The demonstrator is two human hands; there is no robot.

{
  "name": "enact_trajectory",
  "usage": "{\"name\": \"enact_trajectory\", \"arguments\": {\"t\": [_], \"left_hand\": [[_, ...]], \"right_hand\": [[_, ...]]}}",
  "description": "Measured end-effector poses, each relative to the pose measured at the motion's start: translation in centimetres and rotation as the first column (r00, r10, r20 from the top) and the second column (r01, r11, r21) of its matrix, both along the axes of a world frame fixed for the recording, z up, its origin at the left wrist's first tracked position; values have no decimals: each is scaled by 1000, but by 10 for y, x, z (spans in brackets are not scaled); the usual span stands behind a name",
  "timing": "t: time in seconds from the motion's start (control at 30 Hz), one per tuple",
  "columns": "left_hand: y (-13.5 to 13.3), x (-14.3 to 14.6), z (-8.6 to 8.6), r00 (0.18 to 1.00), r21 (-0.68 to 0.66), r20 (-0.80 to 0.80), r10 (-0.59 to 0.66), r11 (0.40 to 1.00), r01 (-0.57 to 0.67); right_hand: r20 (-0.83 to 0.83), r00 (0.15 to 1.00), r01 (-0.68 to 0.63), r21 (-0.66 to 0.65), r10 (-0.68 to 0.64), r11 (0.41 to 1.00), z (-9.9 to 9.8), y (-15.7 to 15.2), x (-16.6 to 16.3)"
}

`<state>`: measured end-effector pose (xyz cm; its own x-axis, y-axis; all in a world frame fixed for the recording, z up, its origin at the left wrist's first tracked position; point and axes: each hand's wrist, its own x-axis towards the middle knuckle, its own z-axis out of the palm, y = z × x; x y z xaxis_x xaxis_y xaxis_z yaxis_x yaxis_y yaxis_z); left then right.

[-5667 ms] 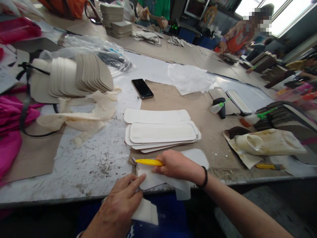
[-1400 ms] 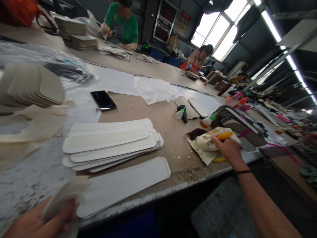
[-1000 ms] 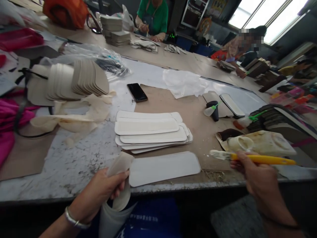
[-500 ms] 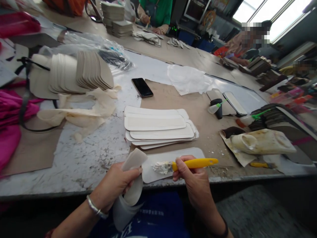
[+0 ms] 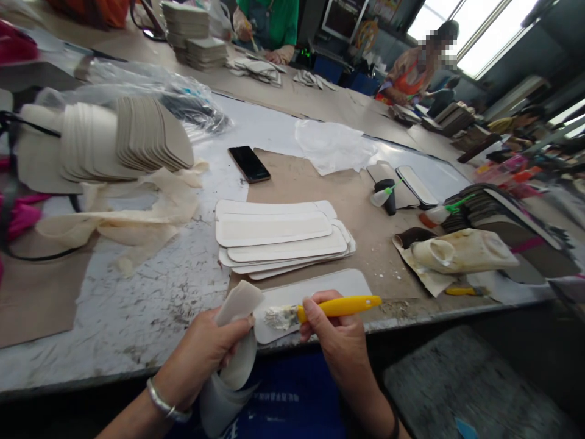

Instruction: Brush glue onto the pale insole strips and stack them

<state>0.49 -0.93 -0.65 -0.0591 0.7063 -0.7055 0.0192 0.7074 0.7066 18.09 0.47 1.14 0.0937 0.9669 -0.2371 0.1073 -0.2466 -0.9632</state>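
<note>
My right hand [image 5: 336, 338] is closed on a yellow-handled brush [image 5: 338, 306]. Its glue-laden bristles rest on the left end of a white oblong piece [image 5: 340, 285] lying at the table's near edge. My left hand [image 5: 205, 350] is closed on a bent stack of pale pieces [image 5: 237, 341], held just below and left of the brush tip. Behind the oblong piece lies a fanned pile of similar white pieces [image 5: 278, 238] on brown card.
A glue-stained jug [image 5: 464, 251] lies on its side at right, near a small bottle [image 5: 381, 195]. A black phone [image 5: 249, 163] lies further back. A bundle of beige pieces [image 5: 114, 140] stands at left. Other people work at the far side.
My right hand fetched glue with the brush from the jug at right and brought it back to the near piece. In the last half second the brush tip slid left along it.
</note>
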Motion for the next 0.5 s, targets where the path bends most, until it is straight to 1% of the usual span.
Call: {"name": "enact_trajectory", "arguments": {"t": [0.07,0.1,0.2,0.27,0.33,0.4,0.5], "left_hand": [[0,1,0,1000,2,-18,15,1000,-15],[-1,2,1,999,2,-27,23,1000,-23],[-1,4,0,998,-11,-37,41,999,-41],[-2,5,-2,997,-16,-52,58,998,-58],[-4,5,-5,994,-12,-83,74,997,-75],[-6,6,-9,991,-11,-117,70,997,-72],[-8,6,-11,988,-27,-136,68,997,-72]], "right_hand": [[4,1000,-19,5,19,1000,-6,0,3],[31,999,-12,28,11,1000,-9,0,7],[202,976,50,156,-81,987,-16,4,36],[334,928,84,248,-167,965,-18,8,61],[449,862,88,322,-234,943,-18,12,85],[545,792,57,383,-276,922,-16,16,103],[640,701,-24,462,-315,886,-10,22,117]]}}
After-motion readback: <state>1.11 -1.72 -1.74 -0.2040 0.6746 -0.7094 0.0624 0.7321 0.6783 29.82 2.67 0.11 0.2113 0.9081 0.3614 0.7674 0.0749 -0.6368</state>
